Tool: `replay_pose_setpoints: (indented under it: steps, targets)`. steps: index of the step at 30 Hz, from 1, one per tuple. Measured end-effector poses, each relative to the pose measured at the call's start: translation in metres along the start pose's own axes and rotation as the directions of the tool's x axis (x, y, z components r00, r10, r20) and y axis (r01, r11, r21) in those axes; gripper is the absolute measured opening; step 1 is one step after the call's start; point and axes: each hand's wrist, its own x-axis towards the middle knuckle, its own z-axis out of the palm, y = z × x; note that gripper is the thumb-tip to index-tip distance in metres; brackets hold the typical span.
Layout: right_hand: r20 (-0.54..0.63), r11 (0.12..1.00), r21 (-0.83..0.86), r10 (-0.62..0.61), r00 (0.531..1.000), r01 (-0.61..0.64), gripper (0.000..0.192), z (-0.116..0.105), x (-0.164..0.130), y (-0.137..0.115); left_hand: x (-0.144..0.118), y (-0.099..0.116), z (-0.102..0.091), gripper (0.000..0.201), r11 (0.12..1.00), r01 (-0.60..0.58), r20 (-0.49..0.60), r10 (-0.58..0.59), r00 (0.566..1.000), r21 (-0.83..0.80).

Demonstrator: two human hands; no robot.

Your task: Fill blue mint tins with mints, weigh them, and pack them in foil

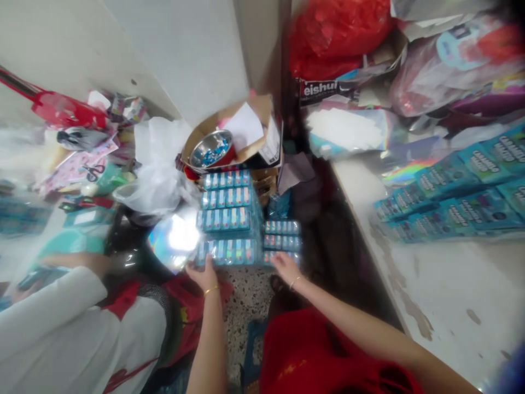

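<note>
A stack of small blue boxes, wrapped in rows, stands on the speckled floor ahead of me. My left hand rests against the near left edge of the stack, fingers on the lowest row. My right hand touches the near right corner, where a lower pile of the same boxes sits. Both wrists wear thin gold bangles. Whether either hand grips a box is hidden by blur.
A cardboard box behind the stack holds a steel bowl of blue bits. A white plastic bag and shiny foil lie left. More teal boxes sit on the white ledge right. A person in white sits at my left.
</note>
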Motion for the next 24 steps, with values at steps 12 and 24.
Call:
replay_pose_setpoints:
  steps: [12, 24]
  targets:
    - [0.02, 0.827, -0.554, 0.128, 0.992, -0.096, 0.025, -0.12, 0.044, 0.181, -0.027, 0.086, 0.018, 0.085, 0.598, -0.646, 0.448, 0.468, 0.762, 0.474]
    - [0.278, 0.494, -0.707, -0.464, 0.841, 0.506, 0.071, -0.055, 0.254, 0.248, 0.01, 0.085, 0.08, 0.059, 0.426, -0.759, 0.712, 0.304, 0.633, 0.493]
